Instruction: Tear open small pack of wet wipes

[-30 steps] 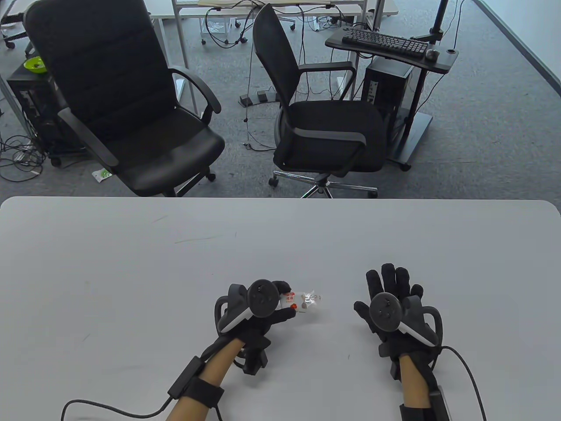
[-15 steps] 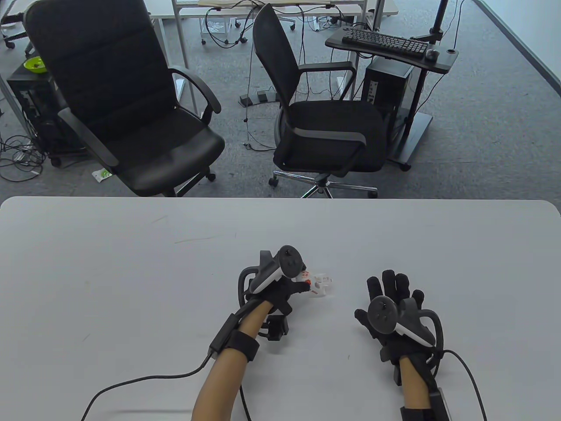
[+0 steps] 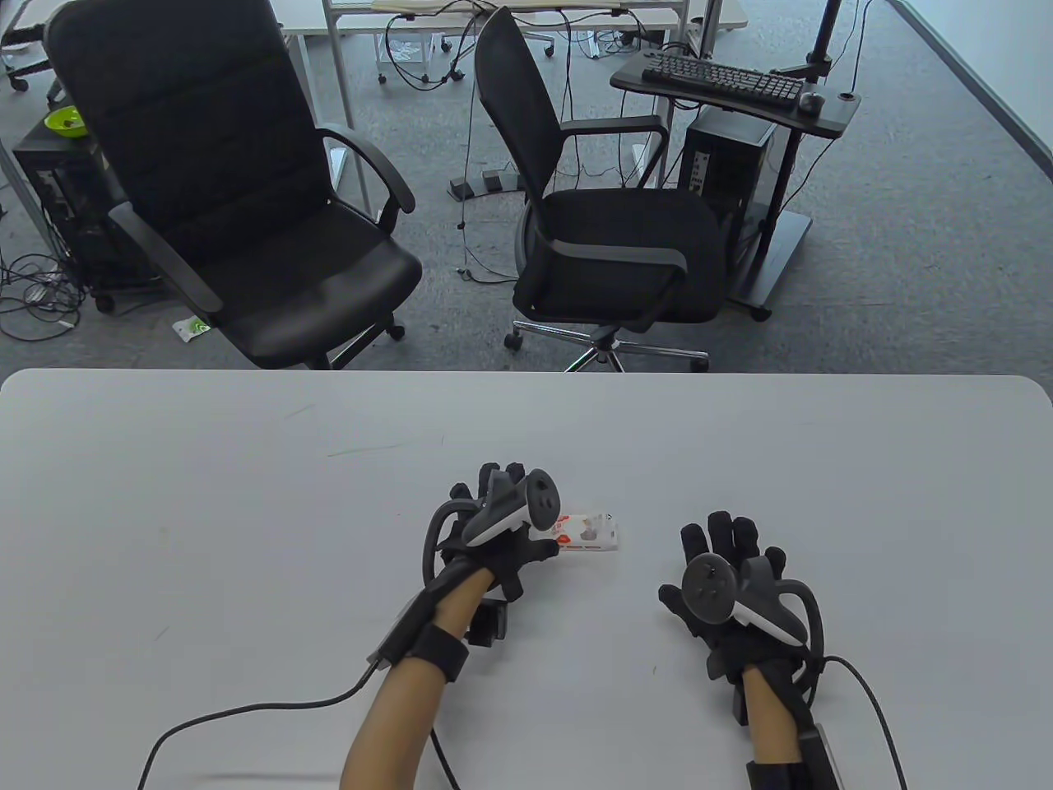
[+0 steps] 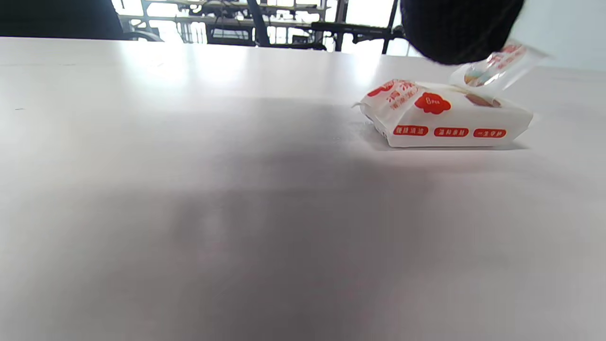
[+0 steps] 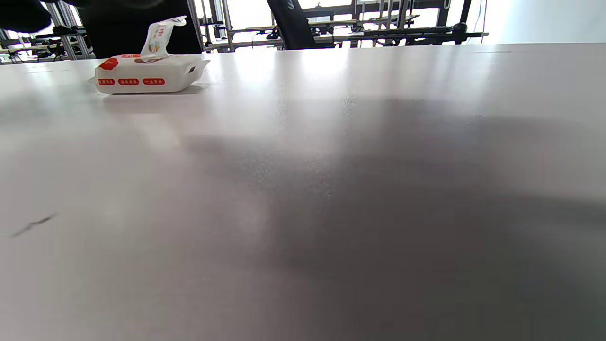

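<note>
The small white wet-wipes pack (image 3: 589, 532) with red labels lies flat on the grey table (image 3: 247, 527). Its clear flap (image 5: 159, 32) stands lifted off the top; it also shows in the left wrist view (image 4: 497, 64). My left hand (image 3: 520, 517) is at the pack's left end with its fingers spread, and its thumb is next to the pack. One gloved fingertip (image 4: 459, 28) hangs just above the flap, and I cannot tell whether it touches. My right hand (image 3: 724, 559) rests flat on the table to the right of the pack, fingers spread and empty.
Two black office chairs (image 3: 247, 206) (image 3: 609, 239) stand beyond the table's far edge. A keyboard stand (image 3: 732, 86) is at the back right. Glove cables trail off the table's near edge (image 3: 247, 716).
My left hand carried the pack forward and to the right, set it flat on the table and spread its fingers. My right hand drew back slightly toward me.
</note>
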Tool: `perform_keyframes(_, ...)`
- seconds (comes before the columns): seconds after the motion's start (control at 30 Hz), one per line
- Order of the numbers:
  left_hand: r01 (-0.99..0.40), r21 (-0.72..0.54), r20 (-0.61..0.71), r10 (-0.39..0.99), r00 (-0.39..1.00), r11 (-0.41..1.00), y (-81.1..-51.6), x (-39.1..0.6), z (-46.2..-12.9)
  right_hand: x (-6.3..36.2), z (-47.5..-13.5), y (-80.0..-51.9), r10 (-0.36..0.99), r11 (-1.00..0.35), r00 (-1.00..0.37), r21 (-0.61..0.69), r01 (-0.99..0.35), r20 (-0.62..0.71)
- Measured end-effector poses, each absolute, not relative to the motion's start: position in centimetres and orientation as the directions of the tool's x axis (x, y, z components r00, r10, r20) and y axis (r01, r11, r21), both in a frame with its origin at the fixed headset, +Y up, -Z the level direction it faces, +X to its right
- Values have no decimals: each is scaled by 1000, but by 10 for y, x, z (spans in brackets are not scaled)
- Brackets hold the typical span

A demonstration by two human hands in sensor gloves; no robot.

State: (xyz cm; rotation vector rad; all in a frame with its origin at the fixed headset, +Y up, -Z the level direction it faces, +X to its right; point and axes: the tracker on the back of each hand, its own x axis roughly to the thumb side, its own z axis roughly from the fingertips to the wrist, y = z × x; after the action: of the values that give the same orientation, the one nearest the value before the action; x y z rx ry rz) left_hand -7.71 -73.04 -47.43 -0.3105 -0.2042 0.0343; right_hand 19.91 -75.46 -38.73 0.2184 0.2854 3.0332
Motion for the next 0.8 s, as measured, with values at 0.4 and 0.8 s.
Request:
perform_keyframes(0.4, 26, -209, 91, -7, 996, 978, -727, -196, -406, 186, -386, -757, 55, -978, -986, 209, -22, 156)
perform_keyframes(0.8, -7, -240, 21, 13, 1000, 971, -762, -233, -382, 176, -383, -759, 38, -975, -985, 222, 1, 170)
